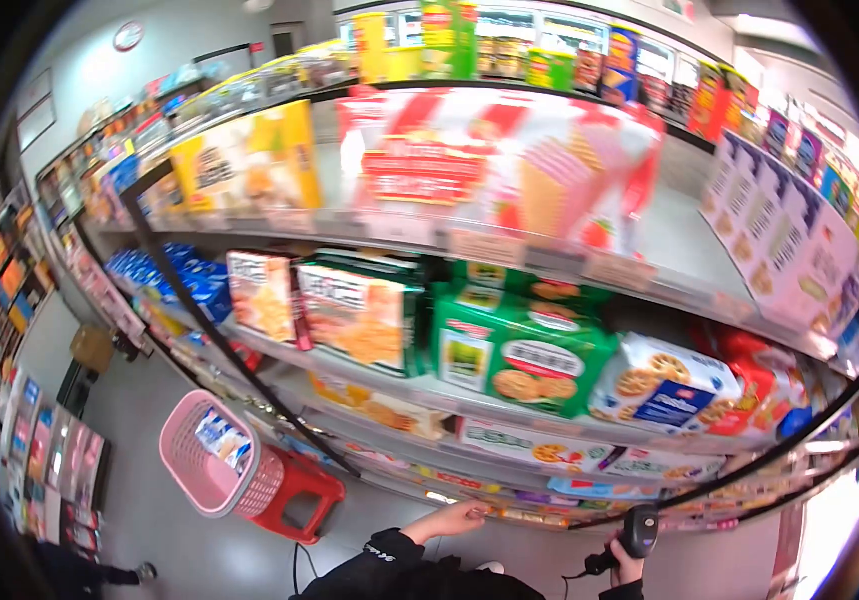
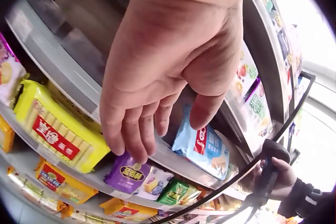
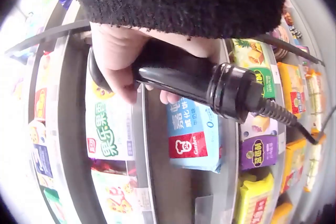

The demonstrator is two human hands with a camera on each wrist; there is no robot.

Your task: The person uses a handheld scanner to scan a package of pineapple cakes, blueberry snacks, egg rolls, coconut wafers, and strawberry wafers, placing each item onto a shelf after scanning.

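Observation:
My left hand (image 1: 458, 519) hangs in front of the lower shelves, its fingers loosely bent and holding nothing. In the left wrist view, a light blue wafer packet (image 2: 202, 148) lies beyond the thumb. Below the fingertips sits a purple packet (image 2: 137, 176), with a yellow packet (image 2: 60, 129) to its left. At the right, my right hand (image 1: 628, 563) grips a black handheld barcode scanner (image 1: 640, 530) by its handle. The right wrist view shows the fingers wrapped round the scanner (image 3: 184, 79), a coiled cable (image 3: 278, 112) leaving its end. Behind it lies the same blue wafer packet (image 3: 194, 134).
Tiered shelves hold green biscuit packs (image 1: 525, 350), a large pink-and-white bag (image 1: 500, 165) and several other snacks. On the floor at left, a pink basket (image 1: 182, 455) with a blue-and-white pack inside stands by a red stool (image 1: 300, 495). A black rail (image 1: 240, 360) crosses before the shelves.

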